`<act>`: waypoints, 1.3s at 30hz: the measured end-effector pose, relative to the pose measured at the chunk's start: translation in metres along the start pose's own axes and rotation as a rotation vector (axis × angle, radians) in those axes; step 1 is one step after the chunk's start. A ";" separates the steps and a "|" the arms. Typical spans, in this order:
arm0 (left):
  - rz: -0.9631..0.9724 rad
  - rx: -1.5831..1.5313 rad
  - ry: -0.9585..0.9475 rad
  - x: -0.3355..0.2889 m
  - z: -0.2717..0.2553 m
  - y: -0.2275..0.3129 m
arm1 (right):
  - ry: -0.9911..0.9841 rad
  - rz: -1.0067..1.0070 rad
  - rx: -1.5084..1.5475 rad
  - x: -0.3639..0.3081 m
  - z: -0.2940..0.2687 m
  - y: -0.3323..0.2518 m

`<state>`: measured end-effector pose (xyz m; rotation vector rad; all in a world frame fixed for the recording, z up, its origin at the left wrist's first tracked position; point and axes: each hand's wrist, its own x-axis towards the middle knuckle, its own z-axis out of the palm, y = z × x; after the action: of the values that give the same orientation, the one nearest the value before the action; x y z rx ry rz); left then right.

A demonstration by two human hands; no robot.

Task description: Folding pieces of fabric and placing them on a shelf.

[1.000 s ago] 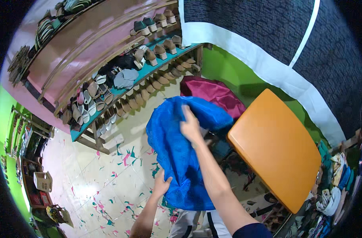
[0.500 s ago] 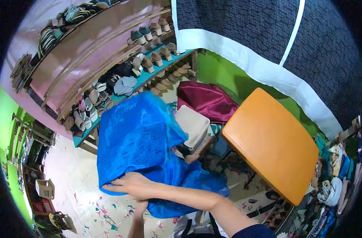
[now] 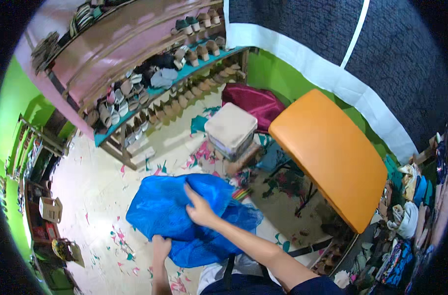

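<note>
Head view looks down on 2 bare hands working a bright blue cloth (image 3: 184,216), a thin, crinkly sheet bunched up in front of the person's lap and hanging above the paint-flecked floor (image 3: 86,187). Right hand (image 3: 200,210) lies on top of the bundle with its fingers spread and curled into the folds, pressing and gripping a ridge of the fabric near its upper middle. Left hand (image 3: 160,246) comes up from below at the lower edge of the cloth; it appears closed on the hem, though the fingers are mostly hidden behind the fabric, so how it grips I cannot tell for certain. Just beyond the cloth stands a pale square box (image 3: 231,130) on a low stand, with a dark red bundle (image 3: 256,101) behind it and an orange table (image 3: 327,157) to the right. A long rack of shoes (image 3: 155,93) runs along the pink wall on the left, and a dark curtain with a white band (image 3: 332,59) hangs at the upper right. As for risk, the cloth looks slippery and loosely gathered, so a light hold at the hem could let a corner slide free and drop onto the littered floor. Its free lower folds hang close to the person's knees and could also catch or drag if the bundle is swung toward the box or the table edge.
</note>
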<state>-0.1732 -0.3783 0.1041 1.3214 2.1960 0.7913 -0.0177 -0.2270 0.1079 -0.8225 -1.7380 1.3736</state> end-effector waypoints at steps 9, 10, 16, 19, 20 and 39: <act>0.175 0.077 -0.166 -0.054 0.023 0.013 | 0.619 0.461 0.474 -0.123 -0.101 0.035; 0.168 0.083 -0.234 -0.054 0.025 0.017 | 0.687 0.436 0.591 -0.133 -0.120 0.047; 0.289 -0.045 -0.178 -0.023 0.058 0.038 | 1.102 0.174 1.017 -0.170 -0.157 0.049; 0.241 -0.168 -0.313 -0.024 0.058 0.083 | 0.935 0.099 1.495 -0.202 -0.123 0.032; 0.287 -0.142 -0.282 -0.024 0.061 0.087 | 0.908 0.218 1.418 -0.207 -0.095 0.020; 0.626 -0.166 -0.378 0.044 0.064 0.093 | 0.799 0.156 0.589 -0.189 -0.162 -0.179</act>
<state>-0.0923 -0.2891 0.1169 1.9144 1.3994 0.8263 0.2118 -0.3467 0.2720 -0.9838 -0.6267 1.2943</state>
